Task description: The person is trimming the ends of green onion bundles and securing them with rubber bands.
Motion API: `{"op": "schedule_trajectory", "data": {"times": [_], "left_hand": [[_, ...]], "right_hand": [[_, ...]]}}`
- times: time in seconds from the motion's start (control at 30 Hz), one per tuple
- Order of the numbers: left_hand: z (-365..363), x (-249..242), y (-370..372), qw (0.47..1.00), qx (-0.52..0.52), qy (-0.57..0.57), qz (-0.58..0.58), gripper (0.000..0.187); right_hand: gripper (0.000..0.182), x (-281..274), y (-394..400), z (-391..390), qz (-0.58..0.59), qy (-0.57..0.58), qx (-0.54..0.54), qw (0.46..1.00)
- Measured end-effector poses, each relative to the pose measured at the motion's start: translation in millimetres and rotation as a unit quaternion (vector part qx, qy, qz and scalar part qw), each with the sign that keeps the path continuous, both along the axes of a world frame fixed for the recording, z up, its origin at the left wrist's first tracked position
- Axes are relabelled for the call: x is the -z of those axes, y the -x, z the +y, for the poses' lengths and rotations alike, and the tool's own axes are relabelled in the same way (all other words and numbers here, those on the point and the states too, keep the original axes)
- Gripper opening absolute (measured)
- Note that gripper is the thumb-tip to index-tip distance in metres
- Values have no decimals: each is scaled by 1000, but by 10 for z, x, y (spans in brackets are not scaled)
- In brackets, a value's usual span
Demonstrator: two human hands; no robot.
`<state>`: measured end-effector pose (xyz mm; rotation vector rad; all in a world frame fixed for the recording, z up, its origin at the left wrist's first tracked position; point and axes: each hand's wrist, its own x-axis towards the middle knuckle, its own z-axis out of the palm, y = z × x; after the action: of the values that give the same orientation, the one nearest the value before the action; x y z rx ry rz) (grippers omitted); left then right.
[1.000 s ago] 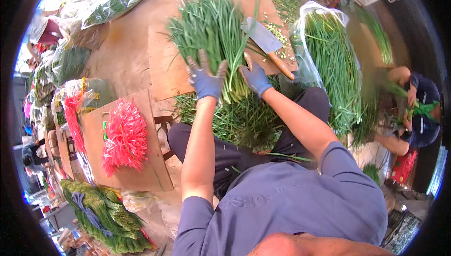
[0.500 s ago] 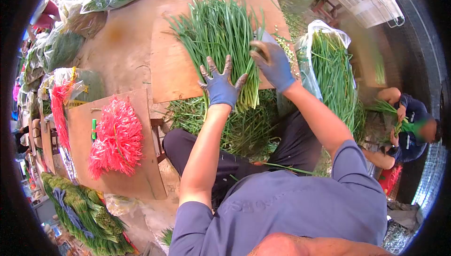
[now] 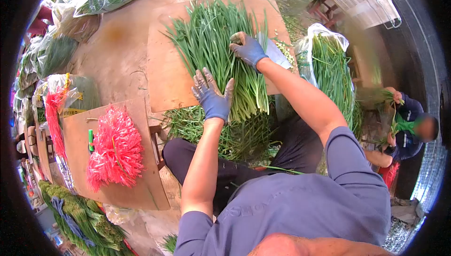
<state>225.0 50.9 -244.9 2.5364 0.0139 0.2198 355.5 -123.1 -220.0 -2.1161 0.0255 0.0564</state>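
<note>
While long green leafy stalks (image 3: 213,30) are laid on a brown wooden surface (image 3: 164,80), the blue-gloved left hand (image 3: 213,97) is placed at their lower edge, its grip spread apart. Over them the blue-gloved right hand (image 3: 249,50) is held, its grip curled; whether stalks are clamped cannot be told. Rightward, a silvery metal blade (image 3: 277,55) is seen.

From your left hand (image 3: 213,97), you can pass toward 9 o'clock across a bare strip of desk (image 3: 167,87) and out over open floor (image 3: 120,49); swing to 8 and the red ties (image 3: 115,150) stand in the way. At 12, greens (image 3: 206,33) fill the route. Your right hand (image 3: 246,50) has greens beneath it, the knife blade (image 3: 278,57) just beside its wrist, and bagged greens (image 3: 329,65) walling off 3 o'clock beyond.
</note>
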Motion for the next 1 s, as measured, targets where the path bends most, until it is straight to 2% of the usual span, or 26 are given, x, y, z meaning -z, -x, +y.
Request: {"op": "schedule_trajectory", "data": {"times": [0.07, 0.2, 0.23, 0.37, 0.47, 0.5, 0.6, 0.73, 0.77, 0.9, 1.0], "left_hand": [[-6, -10, 0, 1000, -3, -13, 2, 86], [-6, 154, -47, 1000, -16, -9, -9, 72], [-6, 232, -68, 1000, -20, -6, -16, 71], [7, 221, -40, 999, -28, -13, -19, 72], [-11, 150, -35, 999, -25, -16, -12, 77], [-18, 128, -35, 1000, -26, -15, -9, 78], [-4, 96, -20, 1000, -29, -2, -2, 83], [-24, 135, -35, 999, -38, -5, -4, 87], [-30, 145, -43, 999, -39, -12, -3, 87], [-26, 87, -28, 999, -37, -20, 20, 89], [22, 61, -39, 999, -21, 39, 5, 88]], "right_hand": [[35, -117, -60, 29, 66, 12, 1, 998], [41, -61, -313, 1, 7, 138, -32, 990], [41, -232, -248, 45, -54, 199, -38, 978], [41, -618, -20, 396, -151, 241, -87, 955], [37, -675, 0, 587, -92, 293, -113, 945], [42, -656, -29, 626, -110, 317, -112, 935], [50, -624, -78, 654, -56, 395, -141, 906], [56, -653, -4, 613, 19, 384, -120, 915], [58, -701, -16, 591, 75, 368, -135, 917], [51, -308, -116, 419, 60, 234, -128, 962], [40, -241, -66, 376, 54, 84, -86, 991]]}}
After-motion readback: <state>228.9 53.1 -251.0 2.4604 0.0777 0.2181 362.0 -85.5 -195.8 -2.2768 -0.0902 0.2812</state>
